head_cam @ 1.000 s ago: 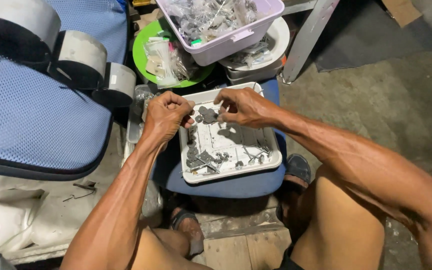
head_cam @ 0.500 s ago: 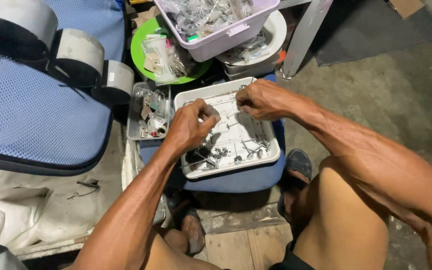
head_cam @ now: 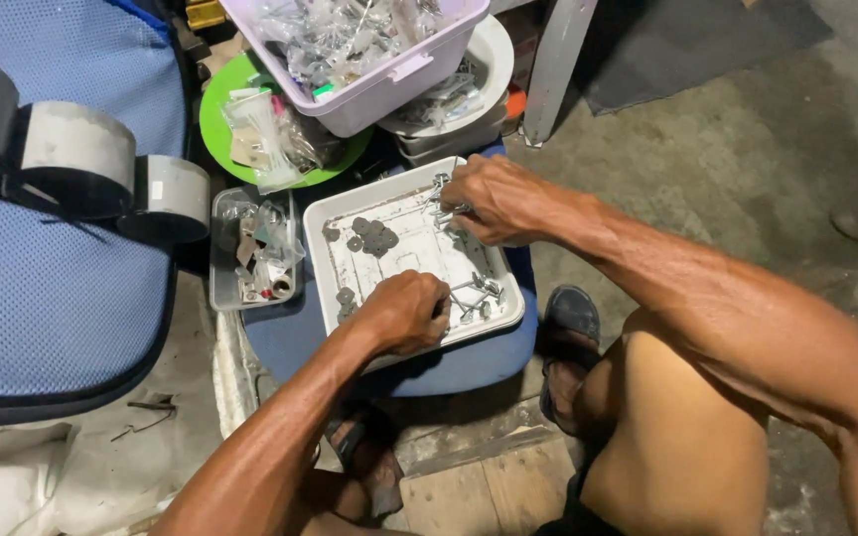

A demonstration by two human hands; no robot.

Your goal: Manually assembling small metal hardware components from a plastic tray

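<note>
So the person is sitting low with a white square tray (head_cam: pixel 322 260) resting on a blue cushioned stool (head_cam: pixel 469 362) in front of their knees, and both hands are down in it. The left hand (head_cam: pixel 404 313) is curled into a loose fist near the front edge of the tray, fingers folded in; you can't tell if there's anything pinched inside. The right hand (head_cam: pixel 494 199) is at the far right corner with the fingertips closed on a little bunch of silvery metal hooks (head_cam: pixel 446 206). More of those wire bits (head_cam: pixel 479 293) lie by the near right side, and a cluster of dark round washers (head_cam: pixel 369 233) sits toward the far left of the tray. This stuff looks light and stiff, probably slick, and the wire pieces likely tangle together, so a fingertip pinch on one shank seems the way to go rather than scooping. The washers lie flat, so they'd probably need sliding to an edge to lift. A clear box of small parts (head_cam: pixel 250 258) sits just left of the tray.
</note>
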